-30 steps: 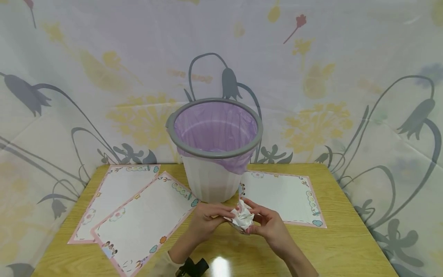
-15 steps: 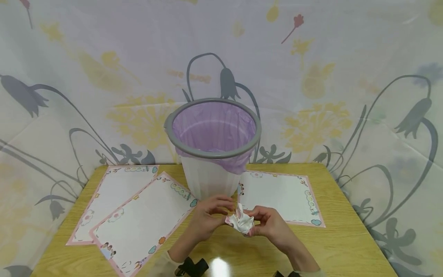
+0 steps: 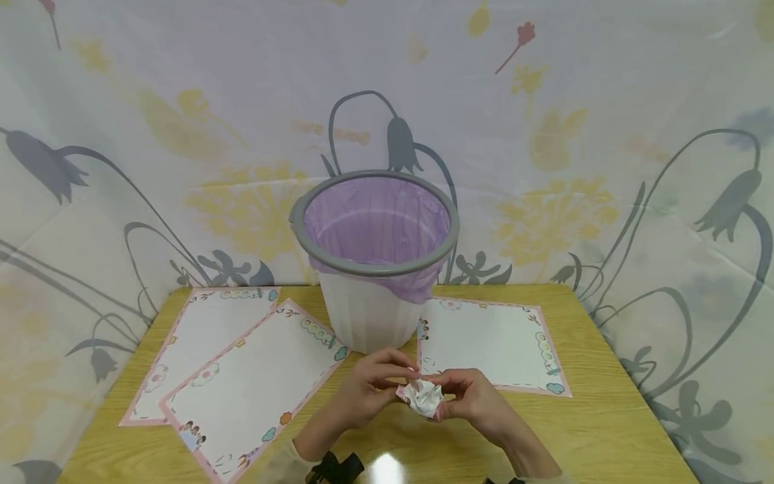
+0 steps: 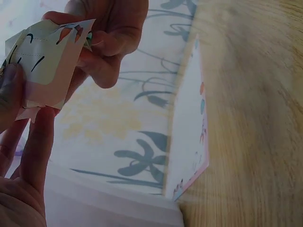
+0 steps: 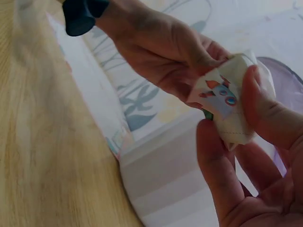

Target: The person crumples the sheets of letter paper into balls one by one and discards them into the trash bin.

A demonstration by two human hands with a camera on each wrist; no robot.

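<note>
Both hands hold a crumpled ball of white paper (image 3: 423, 398) with pink edges, low in front of the bin in the head view. My left hand (image 3: 365, 391) pinches its left side, thumb below and fingers over the top. On the right side, the thumb and fingers of my right hand (image 3: 474, 403) grip it. Up close in the left wrist view, the paper (image 4: 47, 71) shows folded flat faces, a pink border and black strokes. A small printed cartoon is on the paper (image 5: 229, 101) in the right wrist view. The ball's inner folds are hidden.
A white bin (image 3: 371, 312) with a grey rim and purple liner stands behind the hands. Two overlapping pink-bordered sheets, the front sheet (image 3: 254, 390) and the back sheet (image 3: 211, 329), lie left. Another sheet (image 3: 484, 343) lies right on the wooden table (image 3: 605, 430). A patterned cloth (image 3: 544, 101) hangs behind.
The paper has become rounder and more compact, its upper peak pressed down. My left fingers lifted partly off it half a second ago and now lie against it again.
</note>
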